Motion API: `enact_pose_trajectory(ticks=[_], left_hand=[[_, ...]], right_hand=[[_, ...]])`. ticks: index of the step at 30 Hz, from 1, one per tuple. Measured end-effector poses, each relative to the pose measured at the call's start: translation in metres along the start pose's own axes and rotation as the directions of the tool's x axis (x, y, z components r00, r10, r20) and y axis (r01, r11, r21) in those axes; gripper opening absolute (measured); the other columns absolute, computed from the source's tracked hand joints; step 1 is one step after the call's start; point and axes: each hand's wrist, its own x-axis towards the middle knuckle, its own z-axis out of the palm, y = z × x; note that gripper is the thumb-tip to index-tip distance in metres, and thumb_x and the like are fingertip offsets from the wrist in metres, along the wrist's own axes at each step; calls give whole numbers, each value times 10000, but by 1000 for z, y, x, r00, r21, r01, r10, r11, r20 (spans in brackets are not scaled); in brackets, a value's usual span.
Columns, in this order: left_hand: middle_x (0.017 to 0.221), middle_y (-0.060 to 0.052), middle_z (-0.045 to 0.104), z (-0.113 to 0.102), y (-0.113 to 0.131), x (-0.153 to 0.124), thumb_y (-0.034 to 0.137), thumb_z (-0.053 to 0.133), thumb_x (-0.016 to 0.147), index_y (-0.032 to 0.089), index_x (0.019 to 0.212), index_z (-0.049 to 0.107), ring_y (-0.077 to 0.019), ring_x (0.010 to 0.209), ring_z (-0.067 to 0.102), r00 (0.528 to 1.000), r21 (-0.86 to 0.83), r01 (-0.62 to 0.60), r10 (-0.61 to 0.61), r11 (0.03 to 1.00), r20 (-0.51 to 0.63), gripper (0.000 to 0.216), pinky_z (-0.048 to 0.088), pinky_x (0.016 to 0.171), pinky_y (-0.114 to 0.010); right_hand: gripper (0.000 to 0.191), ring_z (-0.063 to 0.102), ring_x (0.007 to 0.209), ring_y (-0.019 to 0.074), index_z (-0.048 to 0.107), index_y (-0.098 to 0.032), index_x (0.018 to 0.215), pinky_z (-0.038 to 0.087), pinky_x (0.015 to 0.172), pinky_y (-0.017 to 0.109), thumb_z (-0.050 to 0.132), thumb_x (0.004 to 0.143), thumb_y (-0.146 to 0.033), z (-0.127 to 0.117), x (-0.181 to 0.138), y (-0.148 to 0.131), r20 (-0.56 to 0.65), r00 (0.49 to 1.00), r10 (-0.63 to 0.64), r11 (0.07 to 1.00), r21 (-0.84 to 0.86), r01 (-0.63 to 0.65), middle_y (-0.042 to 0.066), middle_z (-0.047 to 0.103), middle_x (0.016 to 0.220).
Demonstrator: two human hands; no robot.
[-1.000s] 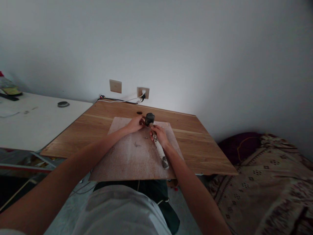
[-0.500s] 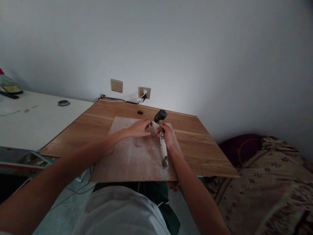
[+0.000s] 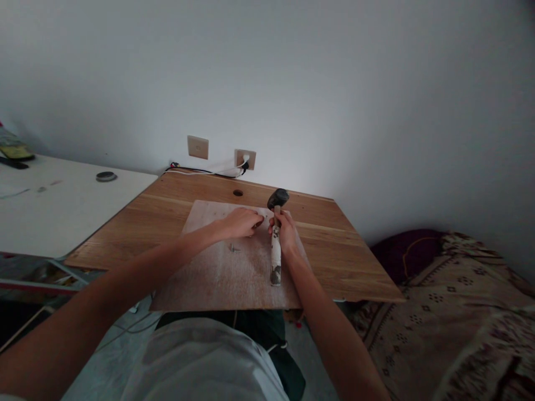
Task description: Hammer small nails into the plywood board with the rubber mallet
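Observation:
My right hand is wrapped around a hammer near its dark head, the worn white-and-brown handle pointing back toward me over the board. To its left, my left hand is closed, thumb and fingers drawn together low over the far part of the board. Whatever it may pinch is too small to make out. Beneath both hands lies a thin reddish-brown wooden board. A few small metal nails rest on it, nearer to me than my left hand.
The board lies on a wood-grain table against the wall. A white table adjoins at left, with a round dark lid and a bottle. Cables run along the back to a wall socket. Patterned bedding is at right.
My left hand has gone from spread fingers to a closed pinch over the board. My right hand still grips the hammer, which has turned slightly, its handle end swinging left.

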Motion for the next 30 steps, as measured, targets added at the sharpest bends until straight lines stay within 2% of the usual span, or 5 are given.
enact_pose_trajectory(ticks=[4,9,22,27,30], left_hand=[[781,-25,710,-12,-42,-10,150,648,711,190,800,687,-187,741,651,993,-244,77,-96,967,-66,105,478,699,-277],[850,-42,739,-3,-78,-21,228,646,761,161,890,705,-160,778,669,948,-454,157,-263,877,-180,157,509,737,-264],[762,-15,695,7,-77,-28,254,641,784,173,840,676,-151,706,634,951,-458,139,-246,878,-184,104,496,700,-262],[771,-14,700,10,-78,-26,259,667,783,178,838,668,-158,698,640,960,-429,143,-230,892,-159,98,491,670,-262],[798,-28,720,12,-79,-26,238,706,759,170,886,672,-177,732,672,954,-434,146,-243,889,-176,147,514,695,-279]], right_hand=[[214,453,386,115,534,-231,797,318,385,259,592,756,-432,2,-1,0,-10,1000,16,999,31,-16,-57,531,565],[214,456,392,111,543,-228,802,315,386,256,589,774,-435,4,-2,0,7,1000,-7,1000,-1,7,-51,532,582],[233,463,392,112,568,-223,776,344,382,248,604,710,-443,7,-5,1,46,999,4,1000,-14,-3,-48,551,558],[202,465,380,118,613,-204,741,333,377,260,603,734,-406,13,1,-13,166,975,150,988,-52,-143,-32,564,540],[185,479,387,119,630,-198,731,335,385,256,602,772,-376,26,5,-22,204,963,174,983,-100,-157,-24,580,535]])
